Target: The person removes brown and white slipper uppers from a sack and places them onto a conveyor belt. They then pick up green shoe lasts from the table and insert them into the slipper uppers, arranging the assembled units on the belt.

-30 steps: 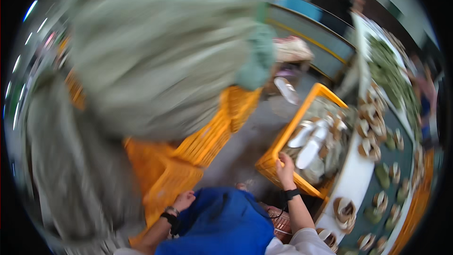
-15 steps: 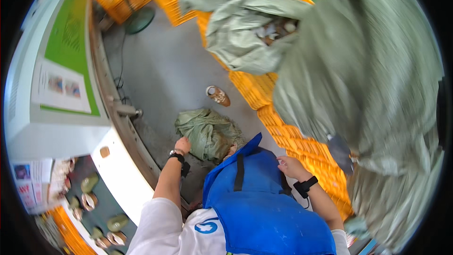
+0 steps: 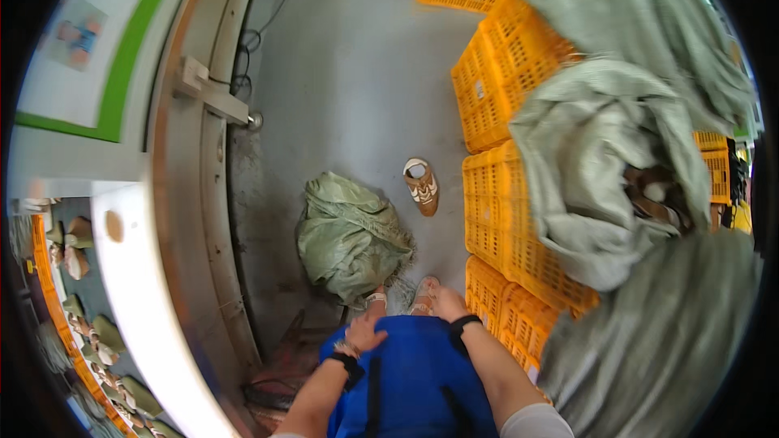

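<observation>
My left hand (image 3: 365, 334) is over the upper left edge of the blue apron (image 3: 410, 365) on my lap, its fingers stretched out and apart. To the right, my right hand (image 3: 449, 305) hangs at the apron's upper right corner; its fingers point down and are mostly hidden, so any hold cannot be made out. Just beyond my left hand, a crumpled green woven sack (image 3: 349, 235) lies on the floor in front of my sandalled feet (image 3: 423, 296). A single brown and white sneaker (image 3: 422, 186) rests on the floor right of that sack.
Yellow plastic crates (image 3: 495, 203) are stacked along the right. An opened woven sack (image 3: 600, 162) with shoes inside leans over them, with more sacks around it. On the left runs a machine frame (image 3: 191, 235) beside a line carrying shoes (image 3: 105, 341). A cable (image 3: 243, 53) trails on the floor.
My view has swung to the right and straightened. Both hands have come closer together at the apron's top edge; the left one has moved away from the crumpled sack.
</observation>
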Demonstrator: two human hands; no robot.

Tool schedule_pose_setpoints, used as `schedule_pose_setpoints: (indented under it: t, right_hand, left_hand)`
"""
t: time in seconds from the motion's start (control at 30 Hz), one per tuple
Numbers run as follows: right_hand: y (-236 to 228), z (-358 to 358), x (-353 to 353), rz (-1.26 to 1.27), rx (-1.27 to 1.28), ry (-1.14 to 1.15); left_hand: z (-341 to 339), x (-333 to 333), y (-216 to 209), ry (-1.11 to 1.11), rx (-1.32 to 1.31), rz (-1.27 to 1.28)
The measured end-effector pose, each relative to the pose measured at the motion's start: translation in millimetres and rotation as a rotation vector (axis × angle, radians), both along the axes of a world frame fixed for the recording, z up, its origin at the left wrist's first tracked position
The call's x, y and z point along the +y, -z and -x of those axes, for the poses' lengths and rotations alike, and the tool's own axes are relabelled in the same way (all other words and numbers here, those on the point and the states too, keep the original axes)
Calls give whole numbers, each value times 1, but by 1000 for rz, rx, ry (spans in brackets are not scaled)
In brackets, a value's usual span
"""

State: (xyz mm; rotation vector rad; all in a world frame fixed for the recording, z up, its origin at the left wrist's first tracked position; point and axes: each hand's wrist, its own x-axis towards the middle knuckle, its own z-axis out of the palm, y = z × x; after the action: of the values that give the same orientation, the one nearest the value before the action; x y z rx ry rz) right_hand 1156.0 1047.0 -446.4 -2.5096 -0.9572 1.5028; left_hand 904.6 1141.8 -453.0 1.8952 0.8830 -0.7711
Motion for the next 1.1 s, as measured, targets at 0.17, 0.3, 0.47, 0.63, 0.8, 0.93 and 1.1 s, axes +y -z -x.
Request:
schedule_pose_setpoints:
  t: [0.17,0.3,0.47,0.63,0.8,0.93,1.1]
  right_hand:
    - [178,-53,101,-155,-245,-341]
    - [301,-101,185,-266,-476,-348]
    - [389,-132,175,-71,-298,-238]
    - [309,-41,27,351,-267,-353]
    - [75,-8,28,-362,-408,-42]
    - [-150,-20,68,-551,-297,114]
    - [-358,10,62,-996,-169,-93]
  left_hand:
    - [17,-23,9,-325,11,47]
    - [23,4,5,-369,-87,-1]
    - [28,19,15,-404,-61,-25]
    - [46,-19,36,-426,-73,61]
    - [-3,-26,5,-286,-148,-2]
    - [-87,45,-123,-798,-600,112]
    - [-134,145,-332,-481,-974,641]
